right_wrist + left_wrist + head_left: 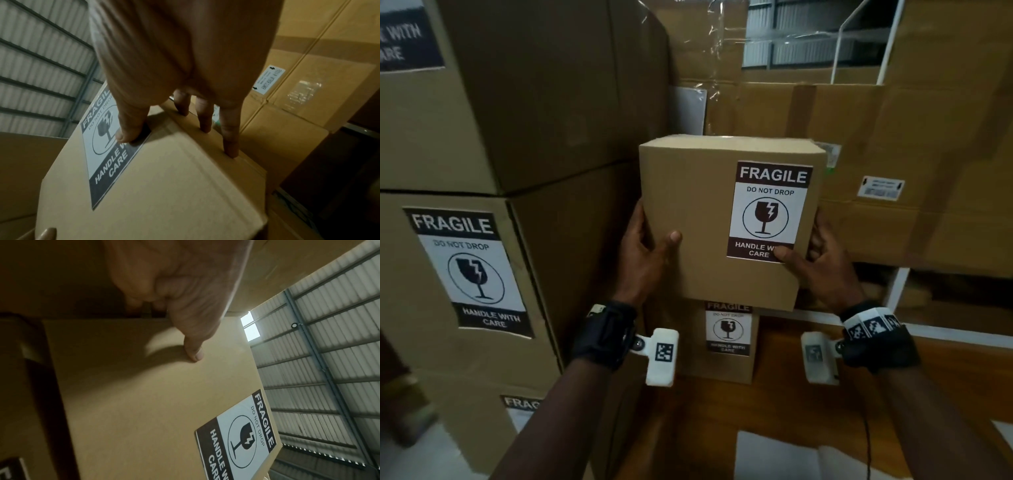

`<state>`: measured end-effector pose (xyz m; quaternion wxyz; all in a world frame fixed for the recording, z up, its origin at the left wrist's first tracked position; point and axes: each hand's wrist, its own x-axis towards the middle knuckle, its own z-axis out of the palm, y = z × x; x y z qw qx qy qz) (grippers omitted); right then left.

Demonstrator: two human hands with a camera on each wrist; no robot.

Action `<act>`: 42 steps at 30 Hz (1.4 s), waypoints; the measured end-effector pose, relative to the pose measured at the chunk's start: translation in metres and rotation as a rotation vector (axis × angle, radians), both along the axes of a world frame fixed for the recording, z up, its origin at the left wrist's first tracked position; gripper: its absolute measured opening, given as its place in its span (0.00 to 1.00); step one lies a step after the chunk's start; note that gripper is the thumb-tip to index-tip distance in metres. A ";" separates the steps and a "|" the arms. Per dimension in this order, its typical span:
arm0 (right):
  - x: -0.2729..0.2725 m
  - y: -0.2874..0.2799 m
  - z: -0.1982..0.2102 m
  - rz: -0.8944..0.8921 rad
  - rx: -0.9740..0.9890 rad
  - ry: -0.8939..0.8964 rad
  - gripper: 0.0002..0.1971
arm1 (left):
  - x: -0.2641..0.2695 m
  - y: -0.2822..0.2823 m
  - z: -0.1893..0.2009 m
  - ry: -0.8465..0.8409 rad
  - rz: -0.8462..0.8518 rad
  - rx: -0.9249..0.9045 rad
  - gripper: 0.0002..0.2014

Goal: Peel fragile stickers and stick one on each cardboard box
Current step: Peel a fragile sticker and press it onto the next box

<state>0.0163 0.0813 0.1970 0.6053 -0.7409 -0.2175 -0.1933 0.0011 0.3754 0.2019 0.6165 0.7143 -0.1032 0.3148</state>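
Both hands hold a small cardboard box [698, 219] up in front of me, above another small box [722, 363]. A fragile sticker [768, 209] is stuck on its front face, also visible as the sticker [242, 439] from the left wrist and the sticker [107, 146] from the right wrist. My left hand [647, 246] grips the box's left edge, thumb on the front and fingers behind. My right hand [815, 253] grips the right edge, its thumb [127, 129] pressing the sticker's lower right corner, fingers [228, 134] along the side. The lower box carries its own fragile sticker [727, 330].
A stack of large boxes [482, 240] stands at the left, with fragile stickers [470, 270] on them. More big cartons [893, 154] fill the back and right, one with a small white label [880, 187]. A wooden surface [722, 411] with white sheets [777, 455] lies below.
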 end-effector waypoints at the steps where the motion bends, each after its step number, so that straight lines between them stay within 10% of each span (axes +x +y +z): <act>1: 0.005 0.006 -0.003 0.003 0.008 0.012 0.42 | 0.004 0.003 -0.003 -0.004 0.013 -0.004 0.38; 12: 0.045 0.029 -0.054 0.008 0.030 0.101 0.44 | 0.014 -0.019 -0.067 -0.058 0.499 0.280 0.34; 18: 0.047 0.024 -0.105 0.029 -0.031 0.200 0.47 | 0.012 -0.022 -0.126 -0.041 0.353 0.367 0.33; 42: 0.057 0.040 -0.106 0.089 -0.025 0.177 0.34 | 0.021 -0.008 -0.122 0.149 0.161 0.436 0.36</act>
